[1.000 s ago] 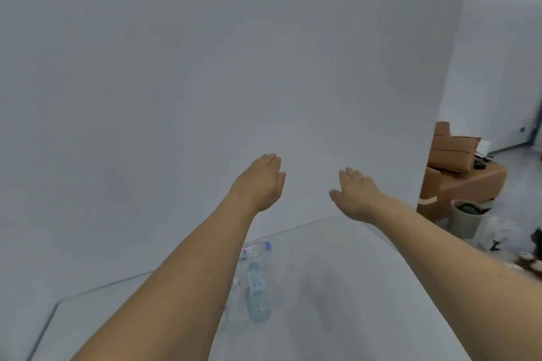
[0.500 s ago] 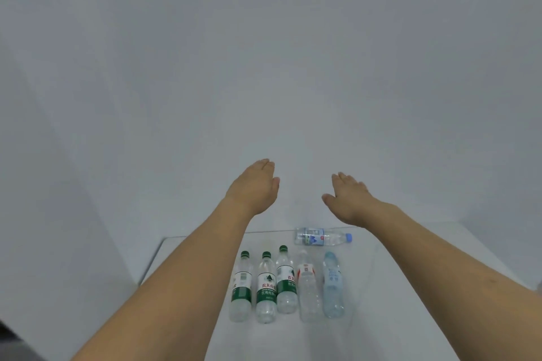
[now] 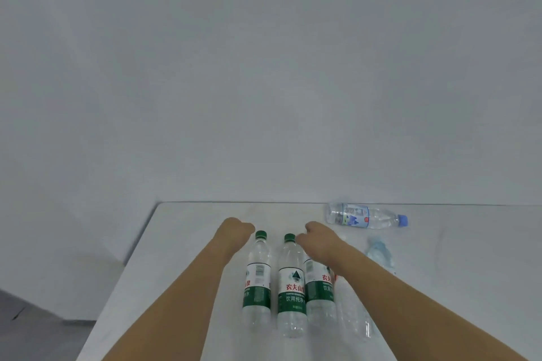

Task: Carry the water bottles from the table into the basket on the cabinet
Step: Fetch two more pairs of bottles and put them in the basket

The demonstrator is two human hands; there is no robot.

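Note:
Several water bottles lie on the white table [image 3: 181, 246]. A row of three green-labelled bottles is in front of me: left [image 3: 258, 281], middle [image 3: 291, 287], right [image 3: 320, 293], caps pointing away. Right of them lie a red-labelled bottle [image 3: 353, 313], mostly under my right forearm, and a blue-labelled one [image 3: 379, 255]. Another blue-capped bottle [image 3: 365, 215] lies crosswise near the wall. My left hand [image 3: 234, 233] hovers beside the left bottle's cap, fingers curled downward, holding nothing. My right hand [image 3: 318, 240] hangs over the right green bottle's neck, empty. The basket and the cabinet are out of view.
A plain white wall stands right behind the table. The table's left edge [image 3: 126, 261] drops to a grey floor [image 3: 35, 331]. Bare tabletop stretches to the right of the bottles.
The view has dropped and closed in on the table. Both hands have come down from in front of the wall to the caps of the green bottles.

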